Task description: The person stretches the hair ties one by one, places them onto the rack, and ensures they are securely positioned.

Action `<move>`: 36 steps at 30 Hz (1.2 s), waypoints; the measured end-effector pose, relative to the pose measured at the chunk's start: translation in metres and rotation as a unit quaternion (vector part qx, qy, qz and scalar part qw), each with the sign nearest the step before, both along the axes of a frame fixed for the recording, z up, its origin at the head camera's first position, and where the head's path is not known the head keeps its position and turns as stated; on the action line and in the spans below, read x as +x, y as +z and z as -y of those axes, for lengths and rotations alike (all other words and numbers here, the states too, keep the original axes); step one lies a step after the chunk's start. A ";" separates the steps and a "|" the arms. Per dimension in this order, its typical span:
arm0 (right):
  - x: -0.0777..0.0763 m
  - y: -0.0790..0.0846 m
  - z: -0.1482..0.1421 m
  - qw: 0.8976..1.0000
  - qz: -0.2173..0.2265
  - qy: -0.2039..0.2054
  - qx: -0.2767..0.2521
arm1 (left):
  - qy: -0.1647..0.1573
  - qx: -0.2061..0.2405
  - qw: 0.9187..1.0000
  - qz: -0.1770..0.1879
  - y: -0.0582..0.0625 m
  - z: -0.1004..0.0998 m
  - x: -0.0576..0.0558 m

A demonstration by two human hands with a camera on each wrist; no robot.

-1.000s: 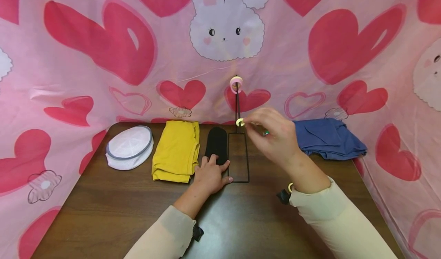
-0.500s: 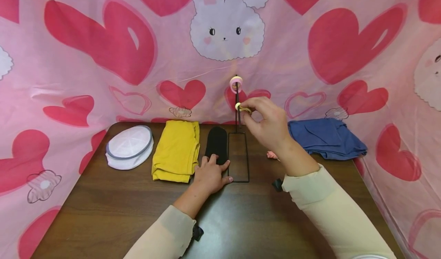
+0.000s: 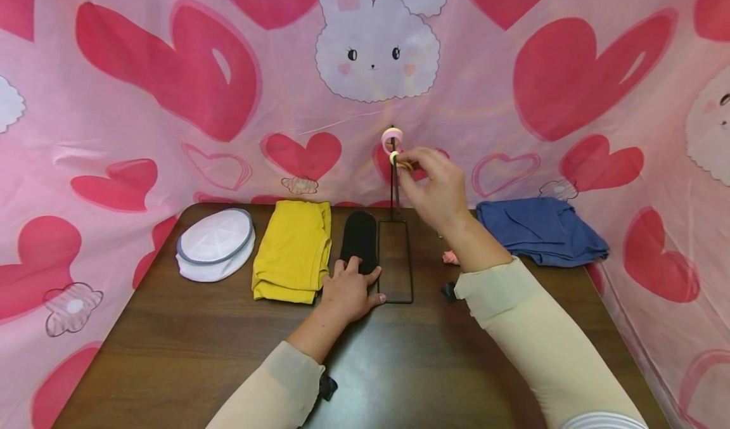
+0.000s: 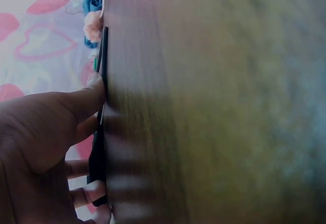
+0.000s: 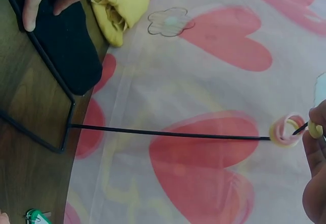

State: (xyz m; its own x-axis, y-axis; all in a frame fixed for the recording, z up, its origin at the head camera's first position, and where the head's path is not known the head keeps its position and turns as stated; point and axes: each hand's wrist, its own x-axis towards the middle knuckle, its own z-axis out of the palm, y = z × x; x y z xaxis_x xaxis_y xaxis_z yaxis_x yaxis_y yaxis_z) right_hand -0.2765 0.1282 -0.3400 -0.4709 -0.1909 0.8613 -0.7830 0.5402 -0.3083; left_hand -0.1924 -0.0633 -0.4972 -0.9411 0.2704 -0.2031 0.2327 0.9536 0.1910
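A black wire stand (image 3: 411, 261) has a rectangular base flat on the table and a tall rod with an arm on top. Pink and yellow hair ties (image 3: 391, 139) hang on that arm. My right hand (image 3: 436, 185) pinches a small yellow hair tie (image 3: 394, 158) between thumb and fingertips, right at the arm's tip; the right wrist view shows the black tip at this yellow hair tie (image 5: 315, 130). With fingers spread, my left hand (image 3: 349, 293) rests on a flat black cloth piece (image 3: 359, 232) with a rounded end, its thumb at the stand's base.
A folded yellow cloth (image 3: 292, 251) and a white mesh bag (image 3: 215, 244) with grey trim lie to the left. At the right are a folded blue cloth (image 3: 542, 231) and a small pink scrunched item (image 3: 450, 258). Behind the table hangs a pink heart-patterned curtain (image 3: 274, 115).
My right hand has risen and moved slightly left with the yellow hair tie, up to the arm's tip beside the hanging ties. My left hand has stayed put.
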 end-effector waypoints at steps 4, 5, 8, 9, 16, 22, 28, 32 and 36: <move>-0.008 -0.001 0.002 1.000 0.002 -0.012 -0.019 | -0.001 0.000 1.000 -0.002 -0.001 0.000 0.000; -0.010 -0.001 0.003 1.000 0.003 -0.016 -0.023 | -0.002 0.000 1.000 -0.003 -0.001 -0.001 0.000; -0.016 -0.002 0.004 0.999 0.007 -0.028 -0.026 | -0.003 0.000 1.000 -0.005 -0.001 -0.001 0.001; -0.017 -0.003 0.004 0.999 0.007 -0.031 -0.027 | -0.004 0.001 1.000 -0.005 -0.001 -0.001 0.001; -0.018 -0.006 0.000 0.998 0.019 -0.042 -0.035 | -0.004 0.005 1.000 -0.009 -0.001 -0.001 0.001; -0.010 -0.017 -0.010 0.998 0.034 -0.052 -0.029 | 0.002 0.007 1.000 -0.004 0.001 -0.001 0.001; 0.003 -0.029 -0.021 0.998 0.057 -0.029 -0.015 | 0.004 0.006 1.000 -0.001 0.000 0.000 0.001; 0.011 -0.037 -0.028 0.998 0.063 -0.017 -0.007 | 0.004 0.002 1.000 0.000 -0.002 0.000 0.000; 0.019 -0.043 -0.036 0.998 0.061 -0.010 0.007 | 0.003 0.002 1.000 0.000 -0.002 0.000 -0.001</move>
State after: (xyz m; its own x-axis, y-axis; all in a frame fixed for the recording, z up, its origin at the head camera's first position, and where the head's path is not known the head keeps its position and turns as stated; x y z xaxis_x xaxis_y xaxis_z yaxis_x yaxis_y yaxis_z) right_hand -0.2572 0.1640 -0.3833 -0.5759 -0.1924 0.7945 -0.7288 0.5610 -0.3925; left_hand -0.1932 -0.0632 -0.4993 -0.9428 0.2646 -0.2030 0.2260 0.9545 0.1947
